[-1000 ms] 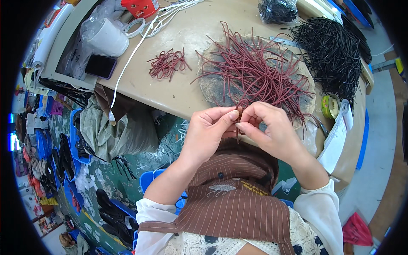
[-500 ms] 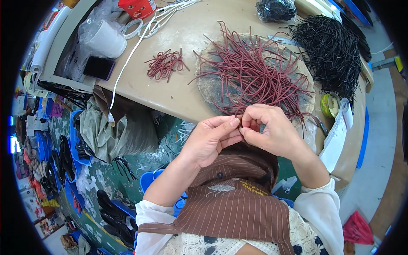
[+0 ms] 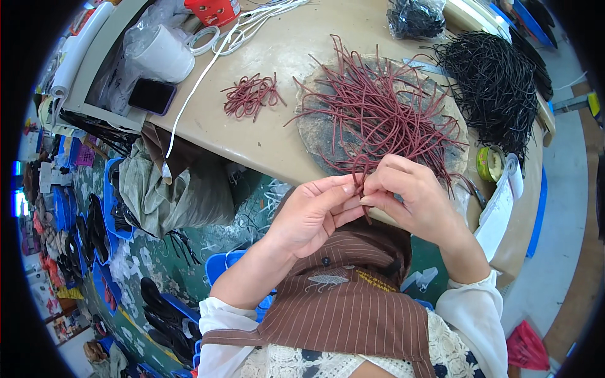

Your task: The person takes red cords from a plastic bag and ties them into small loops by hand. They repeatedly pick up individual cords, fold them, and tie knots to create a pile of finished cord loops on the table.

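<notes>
Both hands meet just past the near edge of the table. My left hand (image 3: 313, 211) is closed, its thumb and index finger pinching a dark red cord (image 3: 360, 166). On the other side my right hand (image 3: 403, 195) pinches the same cord close to the left fingertips. The cord shows a loop above the fingers and a loose end below them; the part between the fingertips is hidden. Beyond the hands, a tangled heap of dark red cords (image 3: 384, 113) lies on a round worn board (image 3: 310, 135). To its left sits a small pile of looped red cords (image 3: 252, 96).
A thick bundle of black cords (image 3: 488, 85) lies at the right, with a green round tin (image 3: 490, 164) and a white paper roll (image 3: 501, 205) nearer me. At the left are a phone (image 3: 152, 97), a white cable (image 3: 192, 94) and a white cup (image 3: 165, 55).
A loop of the red cord now stands up above my fingertips, and an end shows below them. My hands stay close together in nearly the same place. The view has shifted slightly.
</notes>
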Demonstrator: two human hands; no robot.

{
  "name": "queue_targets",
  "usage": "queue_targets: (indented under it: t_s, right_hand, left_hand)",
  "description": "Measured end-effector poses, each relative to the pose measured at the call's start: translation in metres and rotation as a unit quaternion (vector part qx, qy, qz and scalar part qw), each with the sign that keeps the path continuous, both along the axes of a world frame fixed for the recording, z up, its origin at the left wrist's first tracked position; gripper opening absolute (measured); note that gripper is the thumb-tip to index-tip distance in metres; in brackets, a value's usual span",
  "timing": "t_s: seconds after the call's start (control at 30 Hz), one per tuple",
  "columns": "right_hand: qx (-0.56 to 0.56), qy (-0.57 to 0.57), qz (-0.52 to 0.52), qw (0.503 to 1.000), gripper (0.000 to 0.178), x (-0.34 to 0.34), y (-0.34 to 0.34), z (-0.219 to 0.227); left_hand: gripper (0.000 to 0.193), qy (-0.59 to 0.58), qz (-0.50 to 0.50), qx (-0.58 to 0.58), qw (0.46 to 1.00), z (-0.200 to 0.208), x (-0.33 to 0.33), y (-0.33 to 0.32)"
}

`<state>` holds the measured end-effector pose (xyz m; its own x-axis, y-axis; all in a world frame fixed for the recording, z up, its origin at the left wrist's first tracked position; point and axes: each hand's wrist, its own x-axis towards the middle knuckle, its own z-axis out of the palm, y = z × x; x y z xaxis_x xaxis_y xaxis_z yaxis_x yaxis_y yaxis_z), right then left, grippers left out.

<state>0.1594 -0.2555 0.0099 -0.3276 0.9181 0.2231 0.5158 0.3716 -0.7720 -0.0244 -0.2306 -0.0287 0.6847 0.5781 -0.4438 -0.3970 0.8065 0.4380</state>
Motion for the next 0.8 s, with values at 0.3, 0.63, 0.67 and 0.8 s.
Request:
queue_targets:
  t_s: [0.3, 0.63, 0.67, 0.8]
  right_hand:
    - [-0.072, 0.006, -0.053, 0.996, 0.022, -0.006, -0.002, 0.013]
    - [0.034, 0.082, -0.122, 0.989, 0.020, -0.008, -0.009, -0.010]
    - [0.016, 0.089, -0.128, 0.988, 0.019, -0.009, -0.011, -0.010]
    - [-0.174, 0.243, -0.167, 0.940, 0.014, -0.015, -0.016, -0.008]
  left_hand:
    - [0.024, 0.082, -0.014, 0.130, 0.988, 0.016, -0.001, -0.005]
    - [0.021, 0.097, 0.023, 0.104, 0.990, 0.023, 0.008, 0.006]
    - [0.021, 0.107, 0.038, 0.133, 0.985, 0.022, 0.008, 0.007]
    - [0.018, 0.144, 0.089, 0.260, 0.951, 0.017, 0.011, 0.007]
